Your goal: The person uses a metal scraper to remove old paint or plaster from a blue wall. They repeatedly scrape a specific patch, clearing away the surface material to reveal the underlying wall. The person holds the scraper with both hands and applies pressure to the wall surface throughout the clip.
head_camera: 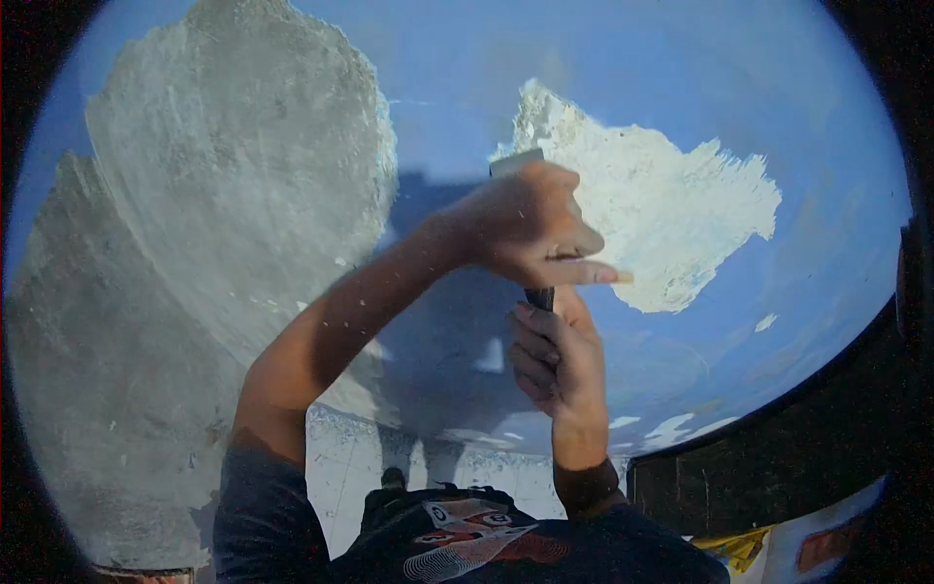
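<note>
A blue painted wall [452, 51] fills the view, with a pale bare patch [657, 197] right of centre and a large grey patch [241, 146] at the left. Against the patch's left edge lies the wide flat blade of a scraper [519, 162]. My left hand [540, 226] is wrapped over the tool near the blade, hiding much of it. Below it, my right hand [558, 350] grips the dark handle. A small light-coloured tip, not clear what, shows beside my left thumb.
Light floor tiles [350, 452] strewn with flakes lie below the wall. A dark panel [759, 467] stands at the lower right, with a yellow item [737, 547] beneath it. My shadow falls on the wall.
</note>
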Tool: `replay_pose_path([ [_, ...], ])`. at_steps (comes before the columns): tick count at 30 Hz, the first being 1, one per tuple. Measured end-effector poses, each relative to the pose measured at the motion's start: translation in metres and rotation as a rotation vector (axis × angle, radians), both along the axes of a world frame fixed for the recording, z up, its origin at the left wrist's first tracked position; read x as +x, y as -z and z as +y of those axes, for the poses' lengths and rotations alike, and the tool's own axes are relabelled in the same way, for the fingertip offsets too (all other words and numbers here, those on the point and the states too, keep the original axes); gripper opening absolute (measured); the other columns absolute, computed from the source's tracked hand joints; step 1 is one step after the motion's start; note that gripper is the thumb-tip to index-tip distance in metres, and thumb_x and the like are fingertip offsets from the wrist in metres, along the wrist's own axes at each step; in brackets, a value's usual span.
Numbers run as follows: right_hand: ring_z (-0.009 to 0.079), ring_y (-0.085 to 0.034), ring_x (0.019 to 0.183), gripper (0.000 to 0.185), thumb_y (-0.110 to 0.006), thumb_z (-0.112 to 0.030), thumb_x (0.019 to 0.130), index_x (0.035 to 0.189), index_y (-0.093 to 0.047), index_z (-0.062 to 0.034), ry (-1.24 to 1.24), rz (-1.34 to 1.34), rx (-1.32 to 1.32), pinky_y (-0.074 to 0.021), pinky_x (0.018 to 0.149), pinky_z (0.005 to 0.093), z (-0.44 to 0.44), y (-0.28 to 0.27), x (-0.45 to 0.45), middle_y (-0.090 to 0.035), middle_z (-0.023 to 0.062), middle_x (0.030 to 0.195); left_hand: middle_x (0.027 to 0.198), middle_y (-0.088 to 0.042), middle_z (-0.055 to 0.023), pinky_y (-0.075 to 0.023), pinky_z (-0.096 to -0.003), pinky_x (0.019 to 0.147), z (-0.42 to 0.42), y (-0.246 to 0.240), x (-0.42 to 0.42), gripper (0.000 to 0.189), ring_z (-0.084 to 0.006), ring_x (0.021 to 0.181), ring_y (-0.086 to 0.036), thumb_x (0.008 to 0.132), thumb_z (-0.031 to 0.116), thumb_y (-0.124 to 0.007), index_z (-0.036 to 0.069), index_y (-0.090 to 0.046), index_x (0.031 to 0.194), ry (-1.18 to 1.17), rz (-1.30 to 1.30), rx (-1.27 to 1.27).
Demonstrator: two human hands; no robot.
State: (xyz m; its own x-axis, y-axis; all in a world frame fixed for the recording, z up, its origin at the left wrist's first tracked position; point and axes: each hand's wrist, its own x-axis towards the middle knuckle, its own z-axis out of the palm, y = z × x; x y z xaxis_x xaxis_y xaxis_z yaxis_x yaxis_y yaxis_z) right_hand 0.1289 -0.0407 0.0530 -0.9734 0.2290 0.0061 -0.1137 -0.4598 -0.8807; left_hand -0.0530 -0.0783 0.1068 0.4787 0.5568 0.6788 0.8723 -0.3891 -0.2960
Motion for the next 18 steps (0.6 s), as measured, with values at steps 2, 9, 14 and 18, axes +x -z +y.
replay_pose_path([
  [2,0.0061,-0.030,0.037,0.010,-0.057,-0.012,0.097,0.103,-0.049,-0.0146,-0.005,-0.009,-0.028,-0.0202,0.032,0.0227,-0.001,0.004,0.002,-0.035,-0.0053,0.058,0.047,-0.047,-0.0041,-0.0364,-0.0377,0.053,-0.009,-0.010,0.003,0.047,-0.0232,0.052,-0.040,0.091,0.047,-0.066,0.011,-0.059,0.061,-0.025,-0.008,-0.068],
  [9,0.0057,-0.030,0.040,0.012,-0.056,-0.009,0.097,0.104,-0.047,-0.0127,-0.069,0.016,-0.102,-0.0217,0.033,0.0231,0.010,0.014,-0.007,-0.035,-0.0053,0.060,0.052,-0.052,-0.0046,-0.0380,-0.0383,0.054,-0.001,0.002,-0.002,0.046,-0.0255,0.051,-0.044,0.090,0.051,-0.064,0.011,-0.063,0.067,-0.109,0.083,-0.099],
  [14,0.0051,-0.026,0.037,0.018,-0.052,-0.007,0.097,0.113,-0.045,-0.0135,0.033,0.022,-0.122,-0.0204,0.030,0.0223,-0.008,0.033,-0.014,-0.031,-0.0050,0.057,0.046,-0.049,-0.0068,-0.0380,-0.0372,0.058,-0.003,0.023,0.001,0.060,-0.0215,0.049,-0.036,0.095,0.060,-0.053,0.012,-0.060,0.059,-0.115,0.067,-0.072],
  [18,0.0050,-0.027,0.038,0.018,-0.051,-0.006,0.097,0.113,-0.045,-0.0132,0.035,0.047,-0.070,-0.0213,0.030,0.0224,-0.007,0.034,-0.010,-0.031,-0.0055,0.058,0.048,-0.051,-0.0078,-0.0391,-0.0372,0.060,0.000,0.018,-0.002,0.059,-0.0212,0.051,-0.044,0.094,0.060,-0.055,0.013,-0.061,0.060,-0.122,0.112,-0.190],
])
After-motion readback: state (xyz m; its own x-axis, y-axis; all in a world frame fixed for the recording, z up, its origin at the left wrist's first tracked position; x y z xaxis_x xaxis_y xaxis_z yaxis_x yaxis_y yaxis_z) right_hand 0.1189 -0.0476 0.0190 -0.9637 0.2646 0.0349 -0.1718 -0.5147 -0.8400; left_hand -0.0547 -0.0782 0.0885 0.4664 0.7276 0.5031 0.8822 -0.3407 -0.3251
